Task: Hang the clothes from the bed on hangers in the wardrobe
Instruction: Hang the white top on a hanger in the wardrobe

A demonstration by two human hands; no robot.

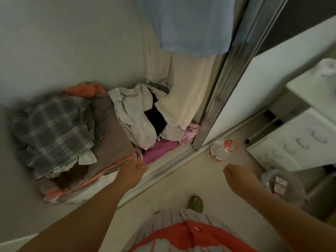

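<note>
Head view: between garments; both hands empty, nothing being hung.

Left hand [131,171], 7 o'clock, fingers curled loosely, over edge of heaped clothes pile [76,135] on wardrobe floor. Right hand [236,176], 5 o'clock, loosely curled, holds nothing.

One light-blue hung garment [192,26] at 12 o'clock; hanger out of view. Bed not visible.

Next, by judgement: turn to bed, fetch one garment, find free hanger.

Count: two hands, one hung garment, one pile, one clear plastic bottle with red cap [221,149] on floor.

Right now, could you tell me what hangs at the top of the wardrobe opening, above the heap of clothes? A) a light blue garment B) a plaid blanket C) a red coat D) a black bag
A: a light blue garment hangs at the top, above the heap of clothes on the wardrobe floor.
</note>
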